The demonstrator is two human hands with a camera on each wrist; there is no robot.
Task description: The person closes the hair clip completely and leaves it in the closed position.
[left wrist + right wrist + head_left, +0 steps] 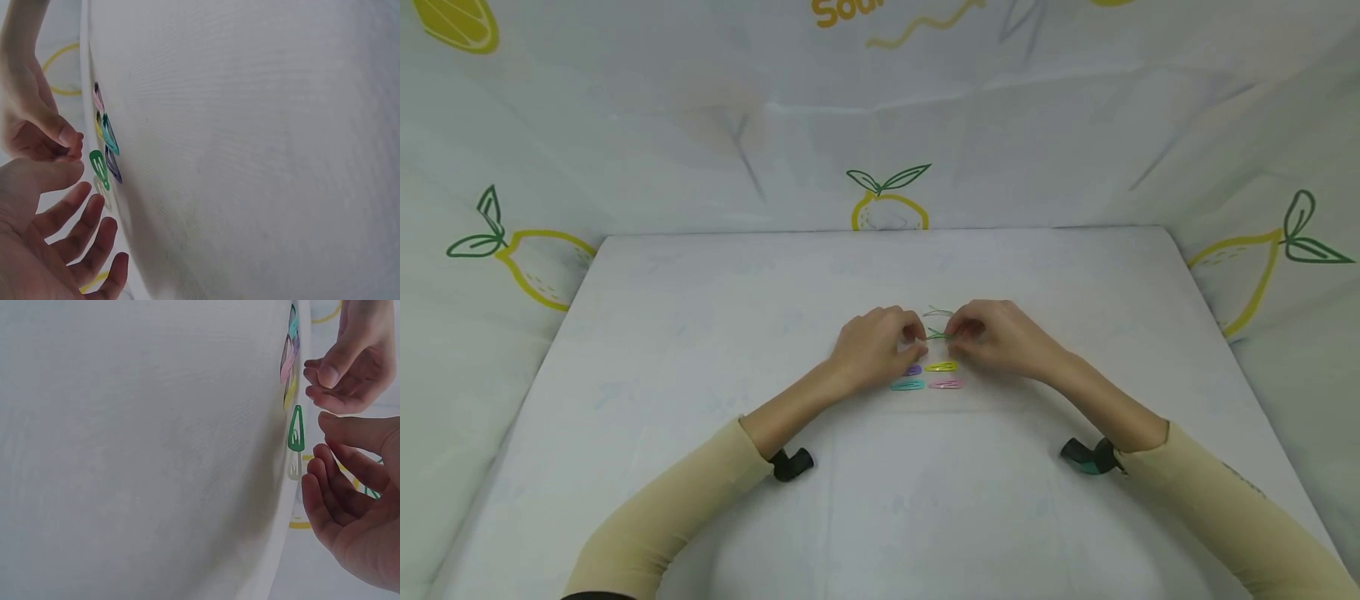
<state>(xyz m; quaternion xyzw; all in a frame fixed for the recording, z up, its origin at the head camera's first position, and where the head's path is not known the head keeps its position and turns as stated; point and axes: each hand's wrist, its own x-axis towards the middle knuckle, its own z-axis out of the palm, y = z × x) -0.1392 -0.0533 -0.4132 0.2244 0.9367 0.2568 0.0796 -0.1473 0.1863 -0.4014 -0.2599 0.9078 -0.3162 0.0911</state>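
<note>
A green snap hair clip (937,335) lies on the table between my two hands. My left hand (880,346) is at its left end, fingers bent and spread loosely. From the other side my right hand (1000,337) reaches to the right end, thumb and forefinger apart in the right wrist view. Both wrist views show the green clip (297,428) beside the fingertips, with nothing visible between them. Just beyond lies a pale clip (937,312). Nearer are purple (913,370), yellow (941,367), teal (907,385) and pink (946,384) hair clips, the purple one partly covered by my left hand.
The white tabletop (925,500) extends around the hands on all sides. Behind it and at both sides hangs a pale cloth (662,150) printed with lemons. Black wrist devices (792,464) stick out from under both sleeves, low over the table.
</note>
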